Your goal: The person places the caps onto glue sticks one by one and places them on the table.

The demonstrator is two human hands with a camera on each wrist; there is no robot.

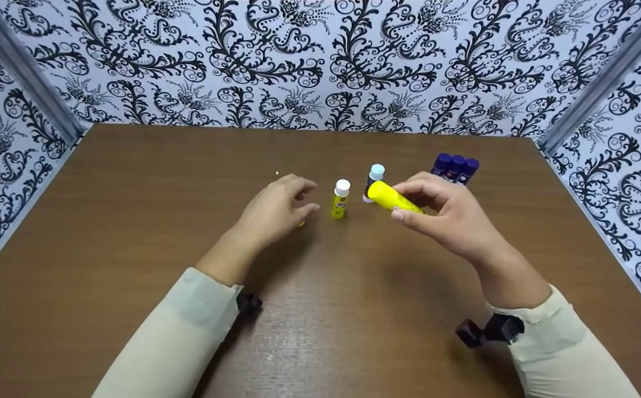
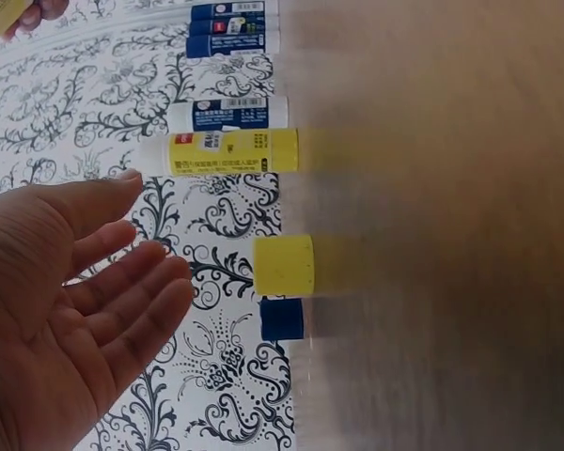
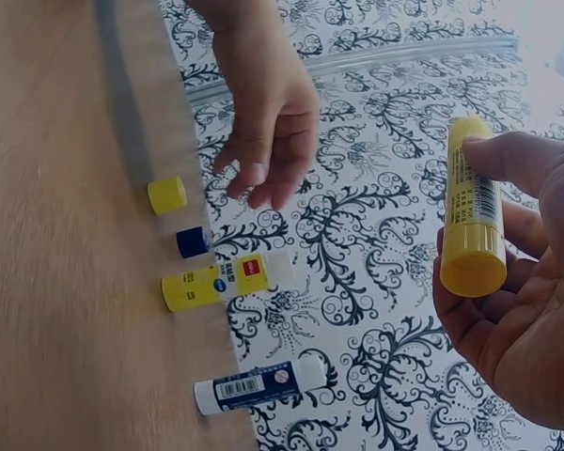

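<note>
My right hand pinches a yellow glue stick between thumb and fingers, raised above the table and tilted. My left hand hovers left of the upright glue sticks with relaxed, loosely bent fingers and an empty palm. Near it on the table stand a yellow cap and a dark blue cap, mostly hidden by the hand in the head view. A yellow glue stick with a white top stands between the hands. Just behind it is a blue glue stick with a white top.
Several dark blue-capped glue sticks stand side by side at the back right, partly behind my right hand. The brown table is bordered at the back and sides by patterned walls. A small white speck lies beyond my left hand.
</note>
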